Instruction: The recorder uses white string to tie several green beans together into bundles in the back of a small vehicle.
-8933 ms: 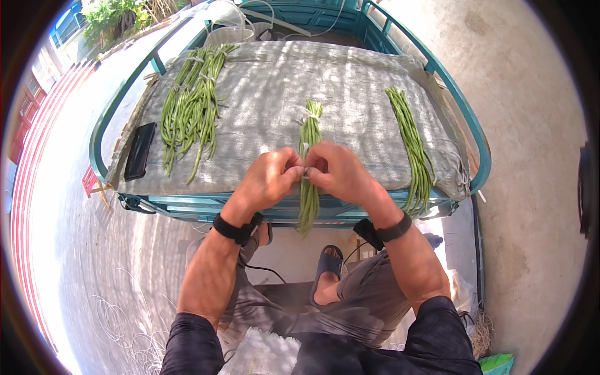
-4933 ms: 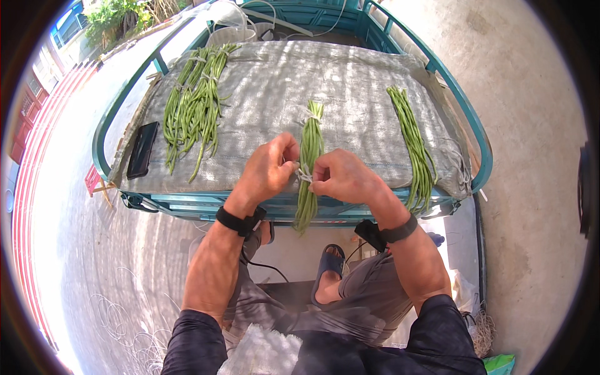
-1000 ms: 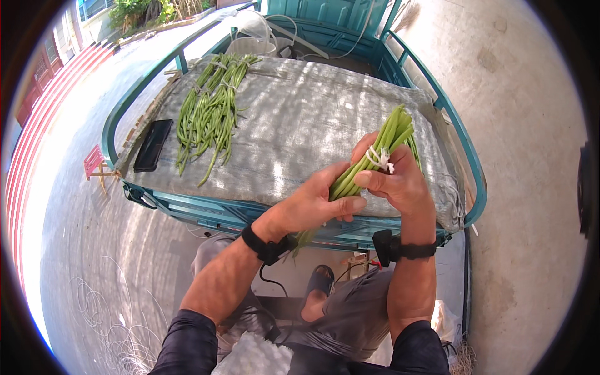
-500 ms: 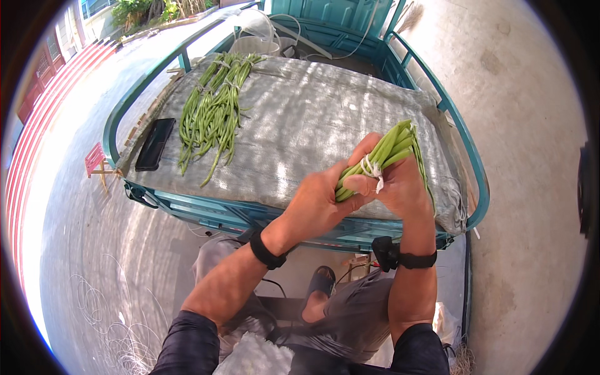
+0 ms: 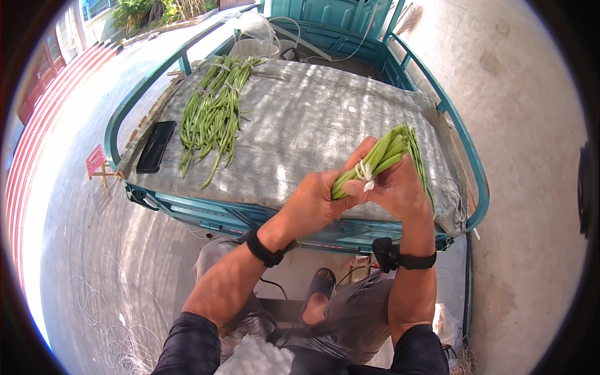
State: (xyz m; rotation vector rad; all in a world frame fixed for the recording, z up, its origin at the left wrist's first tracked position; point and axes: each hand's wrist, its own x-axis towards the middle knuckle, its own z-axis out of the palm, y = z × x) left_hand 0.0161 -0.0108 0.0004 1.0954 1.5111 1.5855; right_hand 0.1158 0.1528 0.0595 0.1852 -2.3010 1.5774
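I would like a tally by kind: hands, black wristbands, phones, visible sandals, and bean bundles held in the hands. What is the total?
Hands: 2
Black wristbands: 2
Phone: 1
Visible sandal: 1
Held bean bundle: 1
Total: 7

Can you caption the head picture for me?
Left hand and right hand hold a tied bean bunch near grey cloth.

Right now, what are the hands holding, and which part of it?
A bunch of long green beans. The right hand grips it near the white tie; the left hand grips it below the tie, to the left.
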